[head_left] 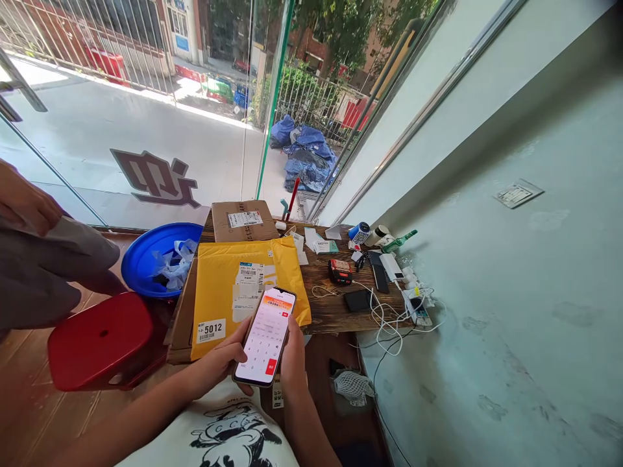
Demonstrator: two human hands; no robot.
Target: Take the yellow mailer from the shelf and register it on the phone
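Observation:
Between my two hands is a smartphone (265,337), its lit screen showing a number keypad with a red key at lower right. My left hand (226,360) grips its left edge, the thumb over the lower left of the screen. Along the right edge my right hand (293,357) is closed round the phone, its fingers partly hidden behind it. Just beyond the phone lies a yellow padded envelope (214,279) with white labels, one printed 5012. Behind that sits a brown cardboard box (224,224) with a shipping label.
On the wooden table (321,318) are a black and red device (339,272), a dark wallet-like item (357,300), tangled white cables (387,318) and a green bottle (400,241). Left stand a blue bin (141,263) and red stool (102,340). Another person's hand (34,207) shows at far left.

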